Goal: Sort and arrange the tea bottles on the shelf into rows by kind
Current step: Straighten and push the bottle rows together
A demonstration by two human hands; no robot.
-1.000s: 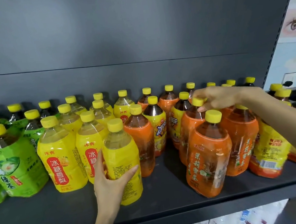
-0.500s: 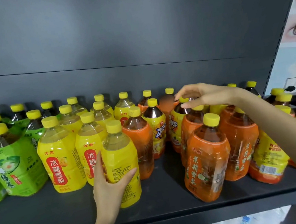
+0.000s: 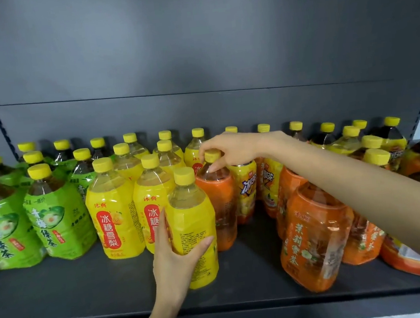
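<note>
1. Where labels face out, the writing reads as follows. Green-wrapped plastic bottles (image 3: 58, 226) at the left say 青梅绿茶. Yellow-wrapped plastic bottles (image 3: 113, 215) show 沐典 above a red oval with 冰糖雪梨. The front orange-wrapped plastic bottle (image 3: 313, 236) shows 沐典 and 茉莉, the rest unclear.
2. Yellow bottles with slanted blue lettering (image 3: 248, 188) stand behind the orange ones; the text is stylised, probably 冰红茶, not certain.
3. Every visible cap is yellow. All bottles stand on a dark grey metal shelf board (image 3: 87, 288) against a dark grey back panel (image 3: 193, 57).
4. The right forearm (image 3: 362, 189) crosses over the orange group, hiding the front orange-wrapped plastic bottle's cap and parts of the bottles behind. That bottle leans.
5. The left hand (image 3: 174, 263) grips the yellow bottle turned back-label out (image 3: 194, 227), thumb on its right side and fingers on its left. The small print is unreadable. It stands upright at the front of the yellow group.
6. The right hand (image 3: 231, 151) pinches the yellow screw cap (image 3: 212, 156) of the second-row orange bottle (image 3: 219, 209), which stands just beside and behind the bottle in the left hand.
</note>
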